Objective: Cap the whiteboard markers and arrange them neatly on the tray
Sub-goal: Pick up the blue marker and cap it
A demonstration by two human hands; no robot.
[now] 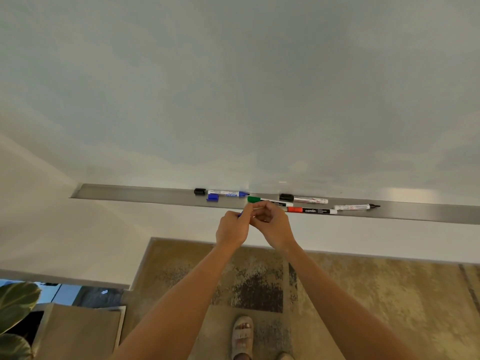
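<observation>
1. Blue shows only as a sliver at my left hand (232, 228), poking out past my knuckles; my fingers are curled tight around something slim there, most likely a marker or its cap, but I cannot tell which.
2. My right hand (270, 223) meets the left just below the tray (135, 194), thumb and fingertips pinched together on a small part that my own fingers cover.
3. Behind my hands the green-capped marker (267, 201) is partly hidden; only its cap and a stretch of barrel show.
4. On the tray to the left lie a loose black cap (199, 191), a blue marker (228, 194) with its tip bare, and a blue cap (213, 197) just in front of it.
5. To the right lie a black-capped marker (304, 199), a red-capped marker (310, 210) at the tray's front lip, and an uncapped black marker (357, 207) with its tip pointing right.
6. Barrel print is too small to read, save "camlin" on the red one.
7. The tray runs out of view at the right edge; its left stretch is bare metal up to its end.
8. Whiteboard (233, 87) fills everything above.
9. Below, my sandalled foot (242, 336) stands on a patterned rug (363, 294), and a plant leaf (18, 300) is cut off at the lower left.
</observation>
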